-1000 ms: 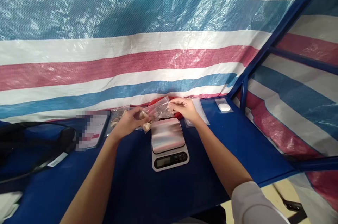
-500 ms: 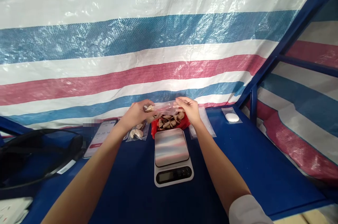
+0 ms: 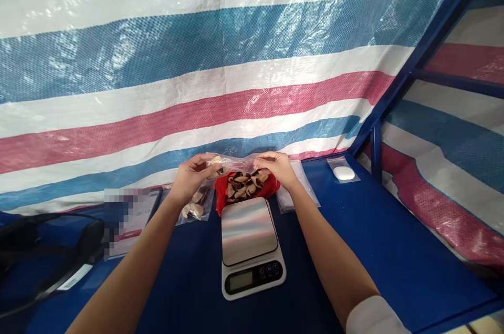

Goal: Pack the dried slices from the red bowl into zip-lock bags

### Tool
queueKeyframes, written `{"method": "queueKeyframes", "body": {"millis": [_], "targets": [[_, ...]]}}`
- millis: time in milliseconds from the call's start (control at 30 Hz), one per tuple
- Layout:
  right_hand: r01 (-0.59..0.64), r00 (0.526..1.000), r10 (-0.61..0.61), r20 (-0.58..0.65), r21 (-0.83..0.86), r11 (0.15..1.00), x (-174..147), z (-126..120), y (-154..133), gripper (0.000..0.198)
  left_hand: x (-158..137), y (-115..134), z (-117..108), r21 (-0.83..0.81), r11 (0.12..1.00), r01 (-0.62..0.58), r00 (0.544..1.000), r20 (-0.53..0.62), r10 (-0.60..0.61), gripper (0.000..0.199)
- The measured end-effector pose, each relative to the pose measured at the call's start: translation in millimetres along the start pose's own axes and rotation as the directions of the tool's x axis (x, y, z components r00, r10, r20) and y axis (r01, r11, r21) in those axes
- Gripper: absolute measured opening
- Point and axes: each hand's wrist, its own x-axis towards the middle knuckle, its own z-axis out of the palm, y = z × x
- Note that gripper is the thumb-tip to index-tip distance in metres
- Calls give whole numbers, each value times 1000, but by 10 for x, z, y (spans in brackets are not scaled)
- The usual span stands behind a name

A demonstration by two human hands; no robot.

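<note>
Between my two hands a clear plastic bag (image 3: pixel 235 163) is stretched sideways, with some pale dried slices at its left end. My left hand (image 3: pixel 192 175) pinches that filled end. My right hand (image 3: pixel 276 167) pinches the other end between thumb and fingers. Just below the bag, brown dried pieces (image 3: pixel 246 187) lie heaped in a red bag (image 3: pixel 221 195). In front of them stands a white kitchen scale (image 3: pixel 254 276), its metal plate (image 3: pixel 249 231) bare. Another clear bag of dried slices (image 3: pixel 193 209) rests beside my left wrist.
A stack of clear bags (image 3: pixel 301 187) lies right of the red bag. Farther right is a white oval object on a small bag (image 3: pixel 344 173). A phone (image 3: pixel 132 223) and a black strap-like object (image 3: pixel 84 242) are at left. Striped sheeting (image 3: pixel 220 82) hangs behind the blue table (image 3: pixel 354 234).
The camera view has shifted slightly, so the table items appear moved a little left. My hands still hold the bag between them, now a bit lower on its left side.
</note>
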Motion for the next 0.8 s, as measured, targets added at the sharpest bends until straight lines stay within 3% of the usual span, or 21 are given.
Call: {"method": "queueKeyframes", "body": {"millis": [300,500,800], "targets": [[12,998,-6,59,-104,994,12,125,164,21,57,182,-105,212,974,-77,996,-38,87,47],[67,996,-48,77,-262,963,38,113,303,17,45,152,-164,335,937,-95,995,35,89,45],[37,999,-29,32,-267,963,-22,73,157,17,80,155,-141,418,893,-169,985,105,137,50]]}}
